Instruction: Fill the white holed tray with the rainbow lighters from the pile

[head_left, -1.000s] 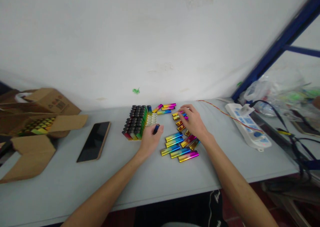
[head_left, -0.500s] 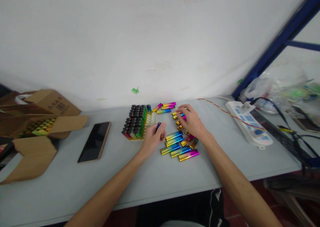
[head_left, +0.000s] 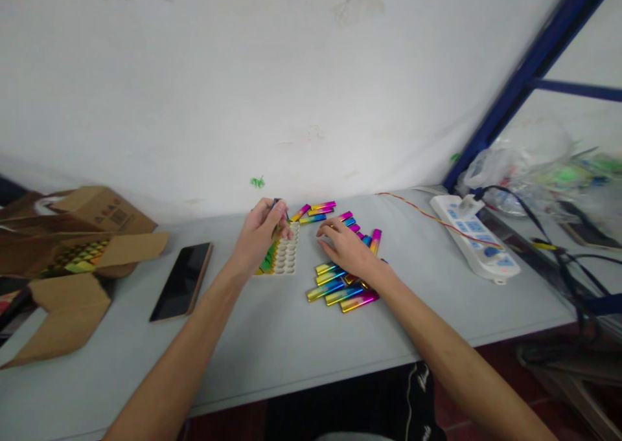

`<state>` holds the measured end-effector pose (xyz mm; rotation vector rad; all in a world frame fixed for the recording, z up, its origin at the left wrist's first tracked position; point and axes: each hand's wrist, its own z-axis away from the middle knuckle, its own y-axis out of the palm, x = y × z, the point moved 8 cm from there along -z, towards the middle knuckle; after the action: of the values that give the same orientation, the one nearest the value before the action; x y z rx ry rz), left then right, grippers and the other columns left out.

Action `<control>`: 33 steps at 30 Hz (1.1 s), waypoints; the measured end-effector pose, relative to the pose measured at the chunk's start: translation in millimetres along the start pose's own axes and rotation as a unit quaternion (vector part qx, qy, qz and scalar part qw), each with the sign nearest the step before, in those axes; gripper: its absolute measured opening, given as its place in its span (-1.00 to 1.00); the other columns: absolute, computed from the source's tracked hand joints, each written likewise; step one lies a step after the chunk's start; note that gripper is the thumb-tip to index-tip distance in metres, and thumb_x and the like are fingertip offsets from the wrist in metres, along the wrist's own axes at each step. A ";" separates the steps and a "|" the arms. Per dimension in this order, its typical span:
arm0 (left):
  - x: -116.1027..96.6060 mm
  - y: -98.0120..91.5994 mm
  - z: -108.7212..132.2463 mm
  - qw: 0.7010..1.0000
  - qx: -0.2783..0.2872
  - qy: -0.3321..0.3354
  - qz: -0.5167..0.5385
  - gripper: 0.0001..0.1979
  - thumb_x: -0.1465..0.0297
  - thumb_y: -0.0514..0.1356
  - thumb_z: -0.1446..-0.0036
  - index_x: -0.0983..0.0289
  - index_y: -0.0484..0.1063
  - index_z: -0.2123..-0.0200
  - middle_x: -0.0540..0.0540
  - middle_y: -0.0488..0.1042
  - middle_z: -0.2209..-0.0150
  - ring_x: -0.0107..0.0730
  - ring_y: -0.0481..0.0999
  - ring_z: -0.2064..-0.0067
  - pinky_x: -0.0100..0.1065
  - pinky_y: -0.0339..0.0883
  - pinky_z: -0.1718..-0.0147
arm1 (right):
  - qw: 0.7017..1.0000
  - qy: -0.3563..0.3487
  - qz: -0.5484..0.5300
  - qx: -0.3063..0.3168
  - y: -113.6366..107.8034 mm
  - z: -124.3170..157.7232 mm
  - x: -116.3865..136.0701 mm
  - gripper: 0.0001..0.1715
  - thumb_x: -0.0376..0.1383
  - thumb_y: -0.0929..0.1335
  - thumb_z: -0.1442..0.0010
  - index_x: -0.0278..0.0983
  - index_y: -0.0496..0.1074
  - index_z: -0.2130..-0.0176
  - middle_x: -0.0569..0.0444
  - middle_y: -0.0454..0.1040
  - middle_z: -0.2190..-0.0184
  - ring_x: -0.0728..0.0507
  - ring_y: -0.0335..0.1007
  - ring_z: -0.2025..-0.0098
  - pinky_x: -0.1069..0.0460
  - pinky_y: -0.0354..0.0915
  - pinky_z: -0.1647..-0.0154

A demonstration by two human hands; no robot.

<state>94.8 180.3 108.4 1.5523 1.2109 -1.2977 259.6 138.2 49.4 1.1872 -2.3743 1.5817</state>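
My left hand (head_left: 262,230) is closed in a pinch over a white tray with rows of round sockets (head_left: 287,260). A small dark tip of a slim tube (head_left: 276,201) shows between its thumb and fingers; the rest is hidden. Green and yellow tubes (head_left: 267,261) stand in the tray's left part, mostly covered by this hand. To the right, my right hand (head_left: 343,243) hovers at a loose pile of shiny gradient-coloured tubes (head_left: 326,291), yellow to blue or magenta. Its fingers are bent and apart, with nothing visible between them.
A few more tubes (head_left: 318,212) lie behind the tray near the wall. On the left are a phone (head_left: 182,282) and an opened cardboard box (head_left: 131,250). A white power strip (head_left: 473,237) with cables and a thin red-yellow wire (head_left: 413,203) lie at right.
My left hand has moved left and away from me, from the tray's right side to over it, still pinching the dark-tipped tube. My right hand has shifted left and slightly nearer.
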 end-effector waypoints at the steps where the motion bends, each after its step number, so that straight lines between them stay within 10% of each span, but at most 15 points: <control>1: -5.1 -6.8 -7.0 0.998 -0.004 0.022 -0.062 -0.63 0.03 0.27 -0.28 0.23 0.45 0.28 -0.05 0.41 0.41 -0.47 0.41 0.42 -0.37 0.42 0.34 | 1.000 -0.004 -0.004 0.007 1.6 -0.3 3.0 -0.85 -0.36 0.30 -0.45 -0.28 0.43 0.01 -0.17 0.40 -0.07 -0.25 0.44 -0.12 -0.19 0.43 -0.19; 7: -21.0 -24.6 -33.5 0.919 0.030 0.147 -0.364 -0.65 0.09 0.33 -0.21 0.27 0.64 0.18 0.12 0.63 0.22 -0.25 0.55 0.20 -0.29 0.40 0.15 | 1.000 -0.007 -0.005 0.022 3.6 -0.8 10.4 -0.86 -0.36 0.30 -0.46 -0.28 0.43 0.02 -0.16 0.40 -0.09 -0.23 0.45 -0.10 -0.18 0.43 -0.18; 17: 4.4 -11.3 -52.4 0.712 0.190 0.172 -0.654 -0.75 0.24 0.24 -0.31 0.26 0.64 0.12 0.23 0.57 0.14 -0.04 0.53 0.05 -0.13 0.36 0.03 | 1.000 -0.010 -0.015 0.012 2.0 0.6 4.4 -0.86 -0.37 0.30 -0.45 -0.27 0.42 0.02 -0.16 0.39 -0.09 -0.23 0.42 -0.12 -0.20 0.43 -0.21; 33: 17.0 -23.1 -61.9 0.755 0.191 0.183 -0.600 -0.76 0.20 0.31 -0.25 0.19 0.69 0.16 0.22 0.40 0.02 0.03 0.40 -0.11 0.05 0.32 -0.18 | 1.000 -0.005 -0.010 0.009 0.5 0.3 -1.3 -0.85 -0.36 0.30 -0.45 -0.30 0.43 0.01 -0.19 0.37 -0.10 -0.24 0.43 -0.12 -0.20 0.40 -0.24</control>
<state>88.9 248.1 103.9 1.2535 2.5579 -2.1764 260.3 138.8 48.3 1.2216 -2.3520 1.5973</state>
